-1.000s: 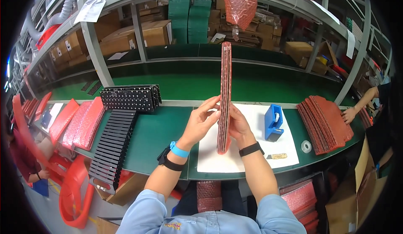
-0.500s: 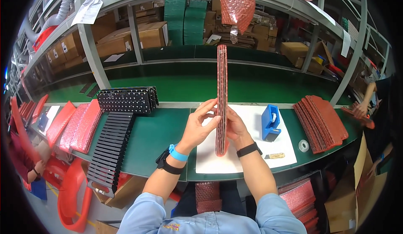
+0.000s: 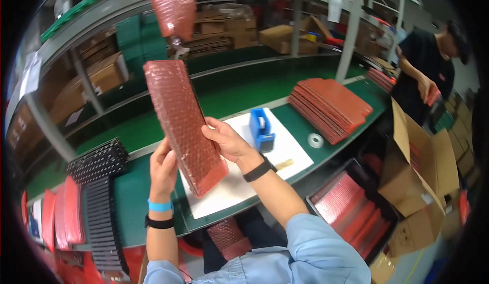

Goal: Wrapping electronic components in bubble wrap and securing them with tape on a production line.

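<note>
Between my hands, a long flat package wrapped in red bubble wrap (image 3: 184, 126) stands tilted above the white sheet (image 3: 218, 202) on the green table. My left hand (image 3: 163, 168) grips its left edge low down, the fingers partly hidden behind it. My right hand (image 3: 227, 138) closes on the right edge, thumb on the broad face. Just right of the package, a blue tape dispenser (image 3: 262, 131) stands on the sheet, with a yellowish cutter-like strip (image 3: 284, 164) nearer me. A roll of clear tape (image 3: 315, 140) lies on the table beyond the sheet.
Stacked red sheets (image 3: 331, 105) lie at the right of the table. Black perforated racks (image 3: 99, 161) and more red packages (image 3: 71, 210) are at the left. A black crate (image 3: 351, 212) holds red packages beside an open carton (image 3: 415, 182). Another person (image 3: 425, 59) works at far right.
My view has swung to the right. The package has turned from edge-on to showing its broad face, and now leans left; both hands still hold it.
</note>
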A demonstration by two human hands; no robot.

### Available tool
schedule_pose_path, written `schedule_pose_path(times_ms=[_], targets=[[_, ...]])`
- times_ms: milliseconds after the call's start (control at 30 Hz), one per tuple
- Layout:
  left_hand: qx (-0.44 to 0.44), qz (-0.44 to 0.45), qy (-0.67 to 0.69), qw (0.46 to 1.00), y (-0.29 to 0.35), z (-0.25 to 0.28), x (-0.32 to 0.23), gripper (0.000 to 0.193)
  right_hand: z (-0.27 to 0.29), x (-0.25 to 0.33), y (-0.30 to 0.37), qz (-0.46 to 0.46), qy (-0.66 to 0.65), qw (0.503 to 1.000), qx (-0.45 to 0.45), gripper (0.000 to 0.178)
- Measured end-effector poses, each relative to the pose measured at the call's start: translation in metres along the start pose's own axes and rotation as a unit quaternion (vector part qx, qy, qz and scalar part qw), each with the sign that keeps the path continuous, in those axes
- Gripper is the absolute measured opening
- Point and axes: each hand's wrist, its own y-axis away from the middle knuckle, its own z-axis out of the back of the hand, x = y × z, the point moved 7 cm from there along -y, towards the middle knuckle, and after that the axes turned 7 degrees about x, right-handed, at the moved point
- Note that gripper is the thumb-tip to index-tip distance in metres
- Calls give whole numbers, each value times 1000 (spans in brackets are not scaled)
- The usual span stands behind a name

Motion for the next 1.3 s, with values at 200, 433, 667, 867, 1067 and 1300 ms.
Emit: schedule_pose_path(times_ms=[200,433,667,867,1067,1300], targets=[[67,11,-156,985,5,-28,-8,51,-32,189,95,25,672,715,-191,35],[167,91,-202,961,77,-63,-46,37,45,293,143,-34,951,100,-291,19],[159,174,-250,939,166,-29,-55,31,164,252,187,-172,923,96,-332,17],[73,317,-312,893,244,32,-21,33,37,168,189,31,848,493,-190,25],[168,445,-476,739,308,44,58,47,-58,-158,261,-263,636,677,262,71],[200,309,-382,848,309,14,79,81,-66,-163,297,-179,586,785,88,20]])
